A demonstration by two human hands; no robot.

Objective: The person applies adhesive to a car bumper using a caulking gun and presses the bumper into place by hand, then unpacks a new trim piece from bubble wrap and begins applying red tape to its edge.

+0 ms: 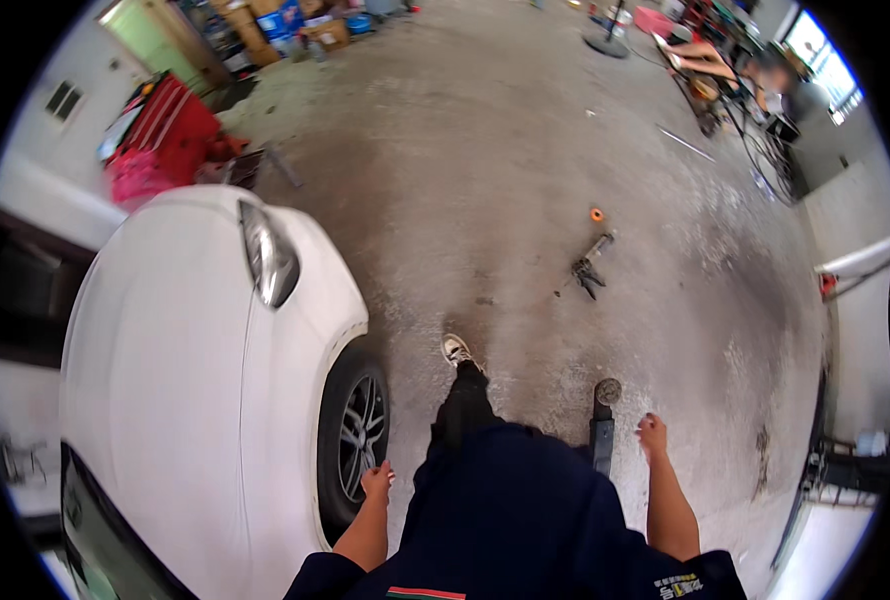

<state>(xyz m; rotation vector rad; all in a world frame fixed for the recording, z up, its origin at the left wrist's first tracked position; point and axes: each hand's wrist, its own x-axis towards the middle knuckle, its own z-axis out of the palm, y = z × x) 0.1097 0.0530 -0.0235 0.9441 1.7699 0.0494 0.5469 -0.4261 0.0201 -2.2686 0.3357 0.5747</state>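
Observation:
My left hand point(377, 480) hangs beside the black front tyre and grey alloy wheel point(360, 430) of a white car point(175, 350), its fingers loosely bent and apart, with nothing visible in them. My right hand point(652, 433) is out at the lower right, fingers loosely curled and apart, also empty. Just left of that hand lies a dark metal lift arm point(602, 432) with a round pad at its far end. My shoe point(457, 350) is on the concrete floor point(465, 180). Farther ahead lie a black-and-silver tool point(587, 270) and a small orange ring point(596, 215).
A red tool cart point(165, 125) and pink bag point(140, 180) stand at back left, near stacked boxes point(325, 35). At back right a person point(770, 80) is among clutter. A metal bar point(685, 142), hose point(775, 165) and black equipment point(850, 470) line the right side.

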